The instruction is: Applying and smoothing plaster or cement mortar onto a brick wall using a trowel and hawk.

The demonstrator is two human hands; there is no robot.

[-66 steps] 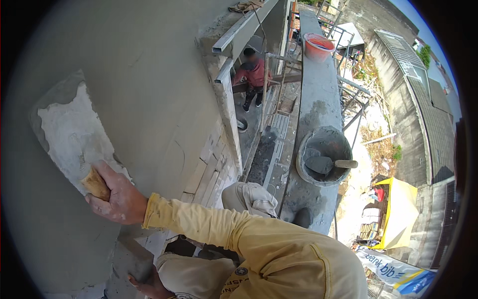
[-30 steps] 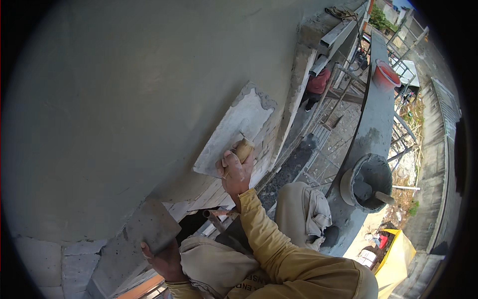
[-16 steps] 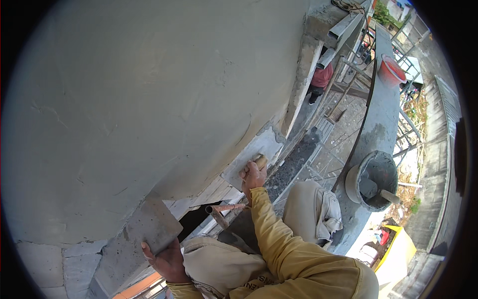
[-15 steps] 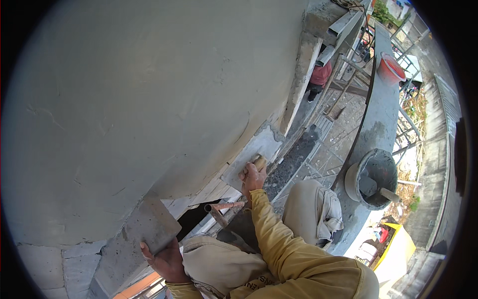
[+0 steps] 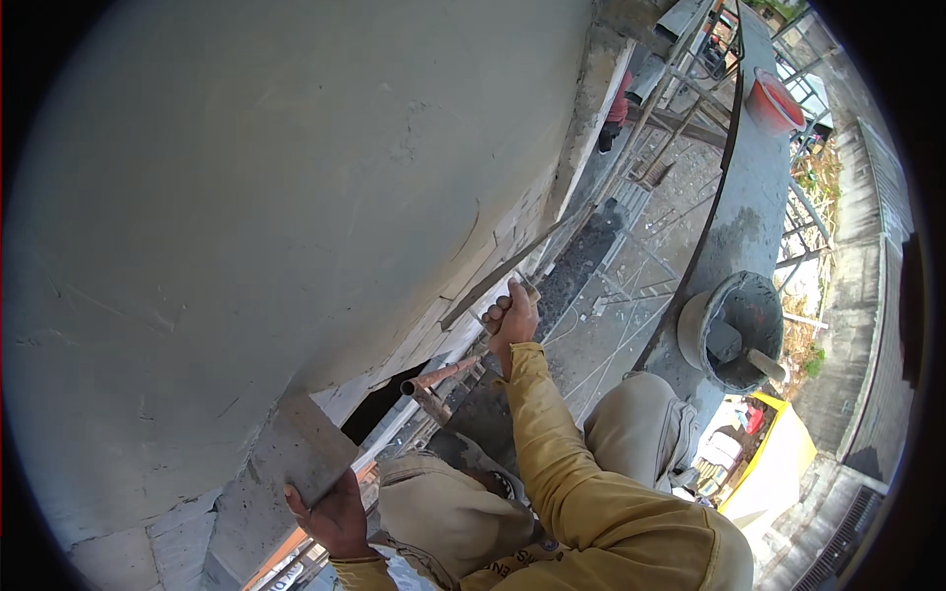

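My right hand is closed round the handle of a plastering trowel. The long flat blade shows nearly edge-on, tilted away from the wall and close beside the lower edge of a large grey plastered wall. Lower left, my left hand grips the corner of a concrete ledge. Its thumb lies against one side, while the other fingers are partly hidden at the edge.
Right of my knees a plank carries a mortar bucket with a wooden-handled tool in it. Farther along stands a red basin. A rusty pipe juts out near my legs. Below are scaffold bars and a person in red.
My right hand has tipped the trowel from lying flat to nearly edge-on and lifted it slightly upward. The left hand stays at the ledge. The view has shifted a little.
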